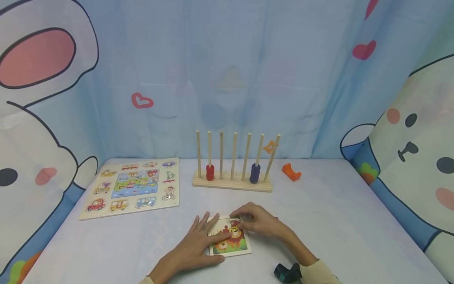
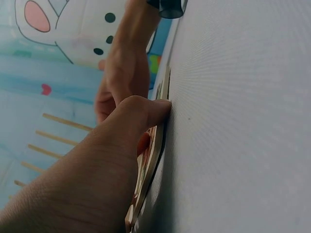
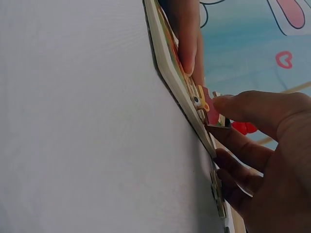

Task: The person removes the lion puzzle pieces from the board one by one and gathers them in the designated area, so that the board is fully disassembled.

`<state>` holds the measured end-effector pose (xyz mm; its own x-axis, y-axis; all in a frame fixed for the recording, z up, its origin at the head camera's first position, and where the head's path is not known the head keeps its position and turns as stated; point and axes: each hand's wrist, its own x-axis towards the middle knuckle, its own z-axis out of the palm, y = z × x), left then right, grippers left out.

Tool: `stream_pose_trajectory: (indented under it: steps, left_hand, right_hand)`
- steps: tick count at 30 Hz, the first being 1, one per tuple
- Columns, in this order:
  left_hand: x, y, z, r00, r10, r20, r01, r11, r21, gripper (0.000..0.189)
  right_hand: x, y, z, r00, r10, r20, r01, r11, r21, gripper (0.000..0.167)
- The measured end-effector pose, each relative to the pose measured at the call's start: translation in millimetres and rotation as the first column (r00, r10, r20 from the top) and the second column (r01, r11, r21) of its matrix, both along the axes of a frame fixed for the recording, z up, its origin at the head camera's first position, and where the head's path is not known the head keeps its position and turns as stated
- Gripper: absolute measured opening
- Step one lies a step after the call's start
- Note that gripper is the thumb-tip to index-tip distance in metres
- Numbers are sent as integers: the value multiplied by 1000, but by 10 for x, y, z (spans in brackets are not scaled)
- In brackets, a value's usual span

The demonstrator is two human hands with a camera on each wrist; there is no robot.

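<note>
A small square jigsaw puzzle (image 1: 230,249) with a lion picture lies in a pale wooden tray (image 1: 250,252) on the table. My left hand (image 1: 196,242) rests across its left side, fingers spread; in the left wrist view the thumb of the left hand (image 2: 129,116) touches the tray's edge. At the upper right corner, my right hand (image 1: 260,221) pinches a dark red puzzle piece (image 3: 210,110) between thumb and fingers. The piece stands tilted up from the board in the right wrist view. My right fingers partly hide it in the head view.
Behind stands a wooden peg rack (image 1: 232,184) with red beads (image 1: 210,172) and dark blue beads (image 1: 254,173). A vehicle puzzle board (image 1: 133,211) lies at left, an orange block (image 1: 291,172) at right. Another flat piece (image 3: 217,194) lies beyond the tray. A blue curtain (image 1: 227,79) closes the back.
</note>
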<state>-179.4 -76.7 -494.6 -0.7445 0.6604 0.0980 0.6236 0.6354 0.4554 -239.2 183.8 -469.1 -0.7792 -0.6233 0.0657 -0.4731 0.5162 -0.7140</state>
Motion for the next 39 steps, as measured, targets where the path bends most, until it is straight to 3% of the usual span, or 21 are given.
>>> stream_pose_trajectory:
  steps: [8,17,23,28,39]
  left_hand:
    - [1,-1,6,1000,-4,-7,4,1000,7,59]
    - [14,1,33,1000,1,9,-1,1000,-4,59]
    - [11,2,31,1000,3,12,-3,1000,-7,59]
    - [7,1,25,1000,-1,13,1,1000,5,58]
    - [-22,-4,30,1000,-7,15,7,1000,21,58]
  right_hand:
    - [-7,0,-16,997,50,-55,-49,998,28,34]
    - [-4,1,-20,999,12,-45,-10,999,36,33]
    - [-17,19,-48,999,-43,-4,43,999,-2,32]
    - [-37,97,20,997,-74,26,75,995,-66,35]
    - [-91,610,152,975,-221,23,223,971,-89,36]
